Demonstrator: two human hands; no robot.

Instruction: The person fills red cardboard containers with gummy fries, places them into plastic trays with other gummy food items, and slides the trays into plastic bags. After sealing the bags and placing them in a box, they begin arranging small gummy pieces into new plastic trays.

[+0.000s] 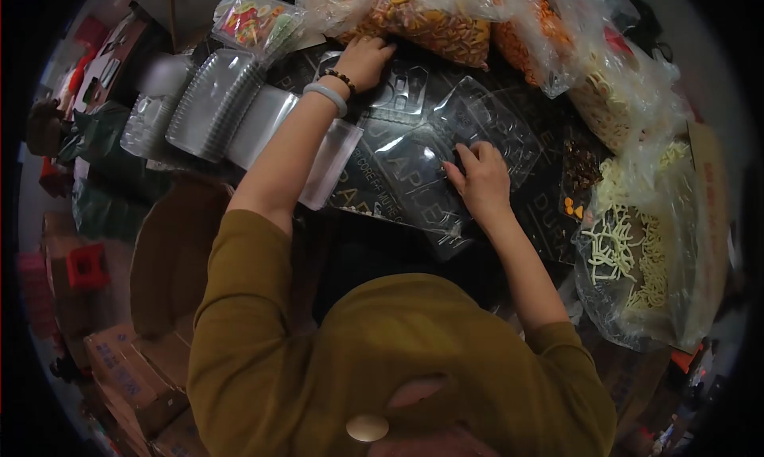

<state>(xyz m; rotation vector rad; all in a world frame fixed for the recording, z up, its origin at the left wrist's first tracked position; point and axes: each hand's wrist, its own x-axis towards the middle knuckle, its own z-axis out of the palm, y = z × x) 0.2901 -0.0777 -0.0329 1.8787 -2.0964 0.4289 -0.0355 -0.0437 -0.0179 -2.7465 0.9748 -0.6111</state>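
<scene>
While right hand [484, 183] spreads loosely over clear tray [410, 167] | left hand [364, 64] beside snack bag [434, 34], grip unclear

Stacked trays [211, 103] stood at the left edge of the tabletop [553, 206], plastic sleeves [259, 121] right of them; loose packaging [402, 167] lay mid-table, filled bags [434, 31] along the far edge, another bag [629, 250] by the right.

Clear, glossy plastic trays [410, 171] are spread loosely across a dark, lettered surface [547, 222]. Beyond them, a clear bag of orange-and-brown snack pieces [434, 31] is set, well filled.
</scene>
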